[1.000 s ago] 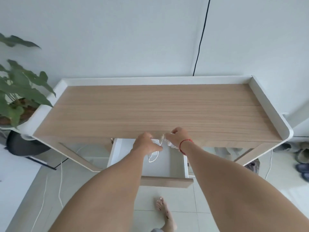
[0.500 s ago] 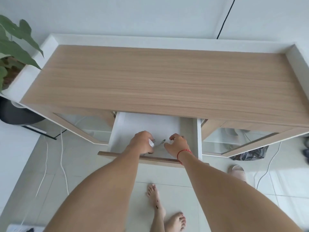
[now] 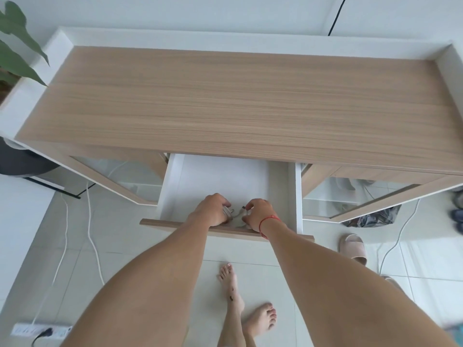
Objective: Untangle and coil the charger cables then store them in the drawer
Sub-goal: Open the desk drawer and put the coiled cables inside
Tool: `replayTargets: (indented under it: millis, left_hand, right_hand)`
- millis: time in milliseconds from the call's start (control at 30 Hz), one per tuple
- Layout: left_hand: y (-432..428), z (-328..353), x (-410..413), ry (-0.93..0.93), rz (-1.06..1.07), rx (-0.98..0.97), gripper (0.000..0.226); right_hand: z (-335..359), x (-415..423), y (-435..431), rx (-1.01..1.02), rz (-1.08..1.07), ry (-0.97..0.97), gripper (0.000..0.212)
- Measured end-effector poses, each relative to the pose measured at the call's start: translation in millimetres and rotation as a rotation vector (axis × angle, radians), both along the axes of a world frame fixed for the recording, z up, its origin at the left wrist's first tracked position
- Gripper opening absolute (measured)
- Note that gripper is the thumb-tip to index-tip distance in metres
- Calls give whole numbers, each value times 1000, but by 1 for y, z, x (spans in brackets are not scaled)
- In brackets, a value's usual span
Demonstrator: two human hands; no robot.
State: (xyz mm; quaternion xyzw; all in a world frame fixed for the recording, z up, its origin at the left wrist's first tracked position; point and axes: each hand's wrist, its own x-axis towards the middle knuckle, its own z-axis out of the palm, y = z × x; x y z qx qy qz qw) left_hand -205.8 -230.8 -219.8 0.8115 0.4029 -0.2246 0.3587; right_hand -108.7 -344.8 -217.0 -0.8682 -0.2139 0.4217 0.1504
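Observation:
The white drawer (image 3: 220, 176) stands pulled out under the wooden table top (image 3: 240, 101). Both my hands reach down into its front part. My left hand (image 3: 210, 209) grips a coiled white charger cable (image 3: 229, 211), of which only a small part shows past the fingers. My right hand (image 3: 258, 214), with a red string on the wrist, holds another white cable coil (image 3: 242, 216) close beside it. The plug ends of the two cables poke out between the hands. Most of both coils is hidden under my fingers.
The drawer's wooden front (image 3: 175, 224) lies just below my wrists. A potted plant (image 3: 17, 53) stands at the left of the table. On the tiled floor lie white cords (image 3: 92, 236), a power strip (image 3: 37, 330), a slipper (image 3: 353, 249) and my bare feet (image 3: 233, 284).
Both hands have come down from table-edge height into the drawer with the cables. The camera has tilted down and moved closer, so the drawer shows more fully.

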Motion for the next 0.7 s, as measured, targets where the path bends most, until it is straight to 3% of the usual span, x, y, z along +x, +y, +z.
replayTargets:
  millis: [267,400,467,533,700]
  left_hand:
    - [-10,18,-16,-64,110,-18,60]
    - [-7,40,-35,-49,162,-8,42]
    - [-7,45,-41,-11,169,-9,38]
    - [-6,47,-43,24,162,-13,41]
    - [-6,48,-36,-26,154,-30,46]
  right_hand:
    - [30,-3,-14,118,-25,120,51]
    - [51,5,-29,0,208,269,86]
    - [56,9,-33,-105,403,223,99]
    - [56,9,-33,-131,502,132,98]
    - [48,8,-28,-43,476,-25,90]
